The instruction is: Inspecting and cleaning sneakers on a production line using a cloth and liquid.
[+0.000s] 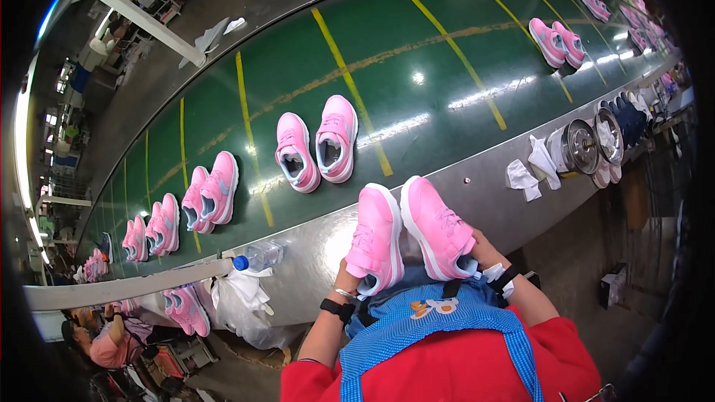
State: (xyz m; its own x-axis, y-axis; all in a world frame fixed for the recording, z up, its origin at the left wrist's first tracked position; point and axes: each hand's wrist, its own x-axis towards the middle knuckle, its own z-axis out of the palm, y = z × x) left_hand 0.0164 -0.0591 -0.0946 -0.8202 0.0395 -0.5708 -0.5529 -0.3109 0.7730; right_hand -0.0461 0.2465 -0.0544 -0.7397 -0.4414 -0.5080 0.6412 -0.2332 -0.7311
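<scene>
I hold a pair of pink sneakers side by side over the metal ledge, toes pointing away from me. My left hand (pixel 347 278) grips the left sneaker (pixel 377 229) near its heel; its fingers are mostly hidden behind the shoe. At the heel of the right sneaker (pixel 436 223), my right hand (pixel 487 251) is closed along the outer side. Both shoes have white soles and pale blue linings. Just beyond them, another pink pair, a left shoe (pixel 293 138) and a right shoe (pixel 337 134), rests on the green conveyor belt (pixel 417 126).
More pink pairs sit along the belt to the left (pixel 218 190) and far right (pixel 550 42). On the ledge are a clear bottle (pixel 264 256), white cloths (pixel 524 177) and a round metal container (pixel 577 147). A co-worker (pixel 112 342) sits at lower left.
</scene>
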